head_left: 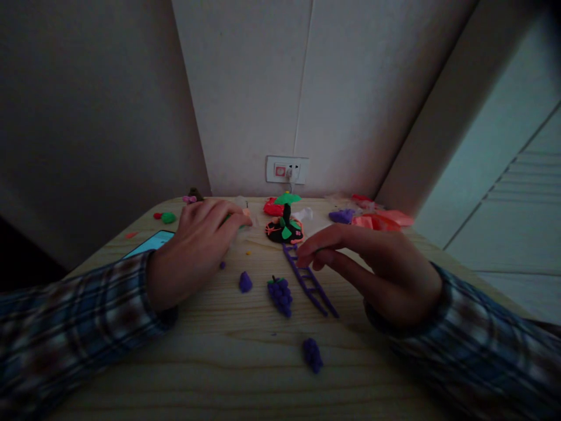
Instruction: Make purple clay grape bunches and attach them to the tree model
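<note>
pointing leftward, nearly pinched, its hold unclear from here, the right hand [390, 272] is nearer the purple ladder [312, 289], slanting far-left to near-right.

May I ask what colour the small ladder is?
Purple; the ladder shows best in the head view.

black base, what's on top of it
On the black base, a black stem rises to a green top, with green leaf shapes and pinkish-orange pieces lower down. Whatever sits directly behind the stem is covered.
</note>
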`<state>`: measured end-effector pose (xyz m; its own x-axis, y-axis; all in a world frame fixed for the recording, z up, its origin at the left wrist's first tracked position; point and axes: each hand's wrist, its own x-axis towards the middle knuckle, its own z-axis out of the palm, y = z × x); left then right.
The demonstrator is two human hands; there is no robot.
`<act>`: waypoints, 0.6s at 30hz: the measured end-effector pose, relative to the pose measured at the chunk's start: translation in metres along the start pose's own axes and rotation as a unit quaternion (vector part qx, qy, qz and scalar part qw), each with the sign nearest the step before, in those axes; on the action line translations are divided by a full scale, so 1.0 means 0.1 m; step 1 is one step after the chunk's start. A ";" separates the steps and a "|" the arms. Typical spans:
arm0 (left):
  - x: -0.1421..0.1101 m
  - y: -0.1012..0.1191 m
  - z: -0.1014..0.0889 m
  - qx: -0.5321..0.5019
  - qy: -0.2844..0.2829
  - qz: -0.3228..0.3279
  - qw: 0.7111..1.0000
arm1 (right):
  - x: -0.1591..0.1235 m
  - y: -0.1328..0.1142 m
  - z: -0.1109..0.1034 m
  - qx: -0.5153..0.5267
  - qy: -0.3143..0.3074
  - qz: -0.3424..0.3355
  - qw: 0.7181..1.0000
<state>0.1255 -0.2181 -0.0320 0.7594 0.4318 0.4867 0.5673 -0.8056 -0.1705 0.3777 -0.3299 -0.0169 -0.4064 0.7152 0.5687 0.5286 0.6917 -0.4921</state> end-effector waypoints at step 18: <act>-0.07 0.26 -0.24 -0.143 0.038 0.057 0.987 | 0.05 0.03 0.03 0.116 0.023 0.035 0.992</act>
<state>0.1276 -0.2522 -0.0191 0.7807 0.3089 0.5433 0.3588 -0.9333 0.0152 0.3750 -0.3242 -0.0175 -0.3383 0.7603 0.5545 0.3663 0.6492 -0.6666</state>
